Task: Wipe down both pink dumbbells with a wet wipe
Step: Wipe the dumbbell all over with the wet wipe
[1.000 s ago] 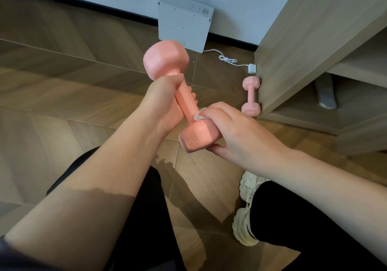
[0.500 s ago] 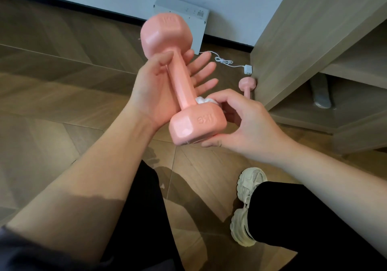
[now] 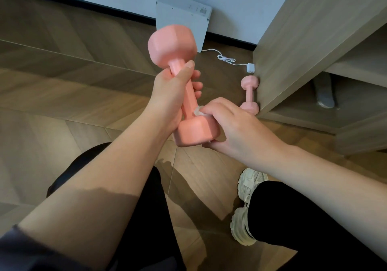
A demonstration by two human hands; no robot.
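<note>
A pink dumbbell (image 3: 173, 46) is held up in the air, tilted, with one head high and the other low. My left hand (image 3: 169, 97) grips its handle, thumb and fingers curled round it. My right hand (image 3: 232, 128) cups the lower head and presses a small white wet wipe (image 3: 198, 111) against the spot where the handle meets that head. Only a bit of the wipe shows under my fingers. A second pink dumbbell (image 3: 249, 92) lies on the floor beside the wooden cabinet, its near head partly hidden by my right hand.
A wooden cabinet (image 3: 303, 40) with open shelves stands at the right. A grey flat box (image 3: 182, 17) leans on the wall, with a white cable and plug (image 3: 250, 67) on the wood floor. My knees and a white shoe (image 3: 245, 208) are below.
My left hand's fingers, spread open half a second ago, have curled round the handle again. The dumbbell has turned and dropped a little. My right hand stays at the lower head with the wipe.
</note>
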